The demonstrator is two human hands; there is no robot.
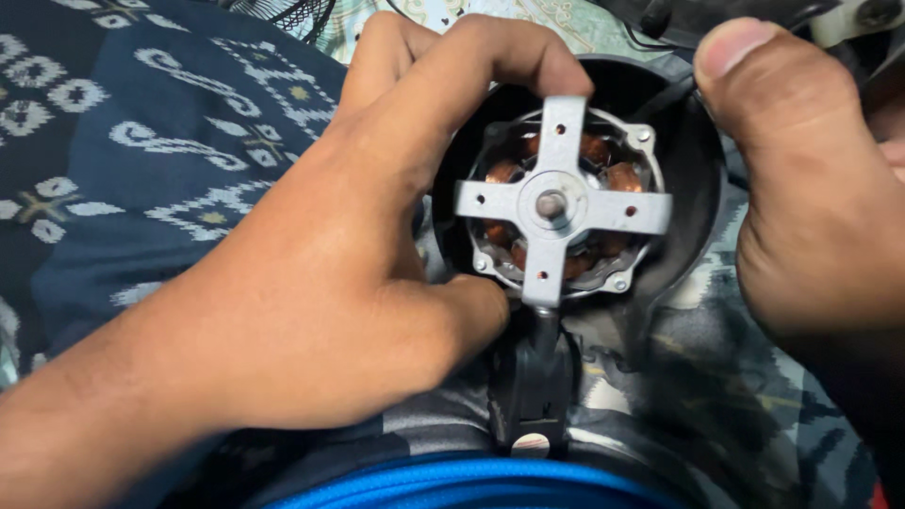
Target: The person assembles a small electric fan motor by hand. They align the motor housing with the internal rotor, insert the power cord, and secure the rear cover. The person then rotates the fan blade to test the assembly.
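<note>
Near the middle of the frame sits a small electric motor (563,203), its grey metal cross bracket (562,205) facing the camera with a short shaft (551,204) at the hub and copper windings (603,155) showing behind the arms; the motor rests inside a round black housing (696,170). From the lower left the left hand (320,283) reaches in and pinches the bracket, forefinger tip on the top arm and thumb tip touching the bottom arm; the other fingers curl behind. At the right edge the right hand (820,198) rests against the housing's rim, thumb pointing up; whether it grips anything I cannot tell. Below the motor a black plastic stem (535,386) runs down toward a blue rim (471,481) at the bottom edge; dark blue patterned cloth (141,141) fills the upper left.
</note>
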